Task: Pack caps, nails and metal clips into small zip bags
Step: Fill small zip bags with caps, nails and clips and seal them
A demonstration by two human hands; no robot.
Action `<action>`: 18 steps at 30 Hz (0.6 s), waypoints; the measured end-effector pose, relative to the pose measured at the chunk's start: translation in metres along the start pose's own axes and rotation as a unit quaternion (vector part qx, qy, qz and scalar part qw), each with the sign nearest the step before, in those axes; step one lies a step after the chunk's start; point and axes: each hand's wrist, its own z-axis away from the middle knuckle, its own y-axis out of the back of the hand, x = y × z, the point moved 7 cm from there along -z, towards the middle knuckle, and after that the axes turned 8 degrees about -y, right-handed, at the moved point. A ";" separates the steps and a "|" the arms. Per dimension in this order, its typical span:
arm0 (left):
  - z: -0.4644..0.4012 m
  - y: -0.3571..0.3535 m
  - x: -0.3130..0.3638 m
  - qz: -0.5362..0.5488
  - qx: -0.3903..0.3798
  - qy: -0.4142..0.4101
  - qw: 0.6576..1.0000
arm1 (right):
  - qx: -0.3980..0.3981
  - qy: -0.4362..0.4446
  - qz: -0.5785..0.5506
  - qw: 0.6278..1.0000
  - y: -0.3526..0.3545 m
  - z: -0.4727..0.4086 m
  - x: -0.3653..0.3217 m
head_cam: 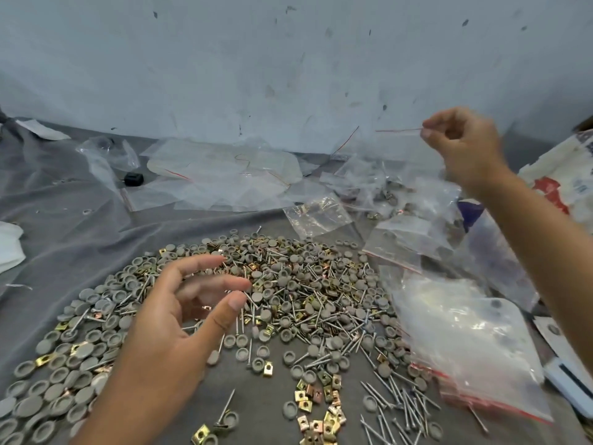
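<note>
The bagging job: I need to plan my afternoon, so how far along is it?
Early to midway, by the look of it. Done: several filled zip bags lie at the far right. In hand: the right hand pinches a zip bag by its red strip; the left hand hovers open over the pile. Left: a large heap of caps, nails and clips, plus a stack of empty bags.

Makeshift packing workspace: grey cloth (224, 380) against scuffed wall (256, 59), loose hardware (288, 300).
</note>
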 end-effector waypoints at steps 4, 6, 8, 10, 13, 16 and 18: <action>-0.001 0.001 0.001 -0.014 0.006 -0.009 1.000 | -0.024 -0.075 0.118 0.990 -0.004 0.015 0.049; -0.001 0.004 -0.003 -0.016 0.006 -0.014 1.000 | -0.024 -0.061 0.157 0.985 0.000 0.049 0.056; -0.001 0.005 -0.007 -0.016 0.009 -0.021 1.000 | -0.072 -0.033 0.185 0.979 0.007 0.098 0.054; -0.002 0.006 -0.010 -0.022 0.015 -0.030 0.999 | -0.214 -0.046 0.274 0.937 0.010 0.157 0.061; -0.002 0.006 -0.014 -0.025 0.018 -0.035 0.999 | -0.369 -0.088 0.364 0.851 0.029 0.245 0.082; 0.000 0.006 -0.010 -0.032 0.017 -0.042 0.998 | -0.369 -0.075 0.412 0.830 0.048 0.290 0.084; 0.000 0.006 -0.008 -0.032 0.016 -0.047 0.998 | -0.290 -0.037 0.418 0.860 0.056 0.292 0.071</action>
